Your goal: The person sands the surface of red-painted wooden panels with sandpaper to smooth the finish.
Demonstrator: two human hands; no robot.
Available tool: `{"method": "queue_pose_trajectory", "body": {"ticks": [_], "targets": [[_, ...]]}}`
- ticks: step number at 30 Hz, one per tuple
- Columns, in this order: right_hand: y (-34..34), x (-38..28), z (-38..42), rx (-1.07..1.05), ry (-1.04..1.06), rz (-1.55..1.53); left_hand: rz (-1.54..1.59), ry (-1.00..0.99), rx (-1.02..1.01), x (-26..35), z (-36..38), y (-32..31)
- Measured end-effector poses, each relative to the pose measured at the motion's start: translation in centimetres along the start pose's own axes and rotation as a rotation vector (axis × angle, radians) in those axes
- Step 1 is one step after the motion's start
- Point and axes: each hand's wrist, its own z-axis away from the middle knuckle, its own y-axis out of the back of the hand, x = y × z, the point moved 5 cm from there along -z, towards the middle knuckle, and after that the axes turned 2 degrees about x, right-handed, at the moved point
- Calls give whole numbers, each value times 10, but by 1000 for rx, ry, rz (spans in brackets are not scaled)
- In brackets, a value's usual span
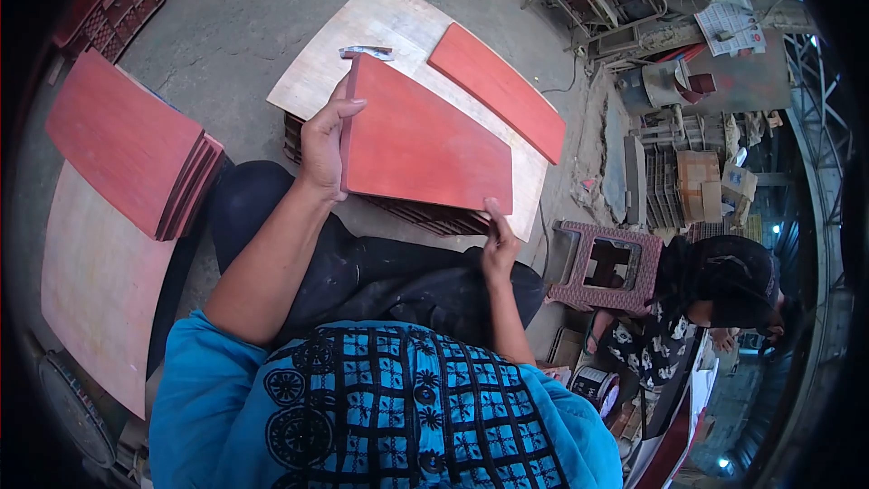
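Between my two hands is a red-painted board (pixel 425 140), held tilted above a pale work board. My left hand (pixel 323 140) grips its left edge, with the thumb on the upper face. At the lower right corner my right hand (pixel 498 244) pinches the edge between thumb and fingers. A second red board (pixel 498 86) lies flat on the pale work board (pixel 339 23), beyond the held one. Near the held board's top left corner is a small crumpled strip (pixel 369 52), whose kind I cannot make out.
On my left, several red boards (pixel 127 145) are stacked on another pale panel (pixel 100 281). A red crate (pixel 113 0) stands at the far left. To the right are a woven-pattern stool (pixel 647 258) and a person in a dark cap (pixel 724 276). Cardboard boxes (pixel 699 186) sit farther back.
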Motion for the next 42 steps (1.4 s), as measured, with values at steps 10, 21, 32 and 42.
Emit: {"method": "queue_pose_trajectory", "body": {"ticks": [10,21,32,42], "targets": [[-19,37,-64,62,-29,64,-211,-14,50,-5,-10,10],[-32,49,-115,150,-133,92,-254,106,93,-7,-11,28],[-40,94,-125,226,-142,224,-290,61,94,-3,-11,27],[-94,-98,-105,28,89,-127,-280,47,94,-1,-10,27]]}}
